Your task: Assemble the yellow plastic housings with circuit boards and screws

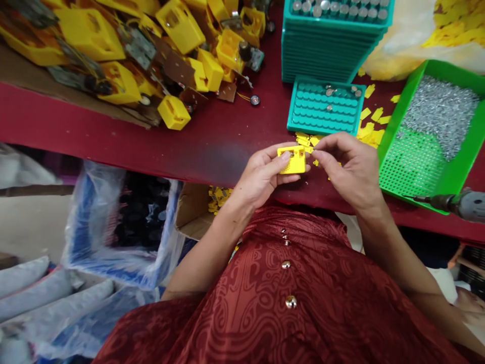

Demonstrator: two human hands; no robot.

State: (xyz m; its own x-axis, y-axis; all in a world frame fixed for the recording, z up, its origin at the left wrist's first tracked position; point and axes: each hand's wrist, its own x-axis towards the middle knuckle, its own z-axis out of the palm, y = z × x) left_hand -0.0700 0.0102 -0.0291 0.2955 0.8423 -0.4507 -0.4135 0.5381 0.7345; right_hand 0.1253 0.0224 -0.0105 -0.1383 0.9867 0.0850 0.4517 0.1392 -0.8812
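My left hand (263,172) grips a small yellow plastic housing (297,164), its thumb pressed on the open face near the parts inside. Just right of the housing, my right hand (346,164) has thumb and forefinger pinched together; whatever is between them is too small to name. Beyond the hands lie several small flat yellow plastic pieces (304,139) on the red tabletop. Behind these sits a teal tray (326,108) with rows of round slots and a few button cells (329,91) on it.
A stack of teal trays (322,50) stands at the back, with metal cells on top. On the right is a green basket (390,131) of small screws (439,111), with an electric screwdriver (466,205) by its front edge. Yellow housings with wired boards (182,25) are heaped at back left.
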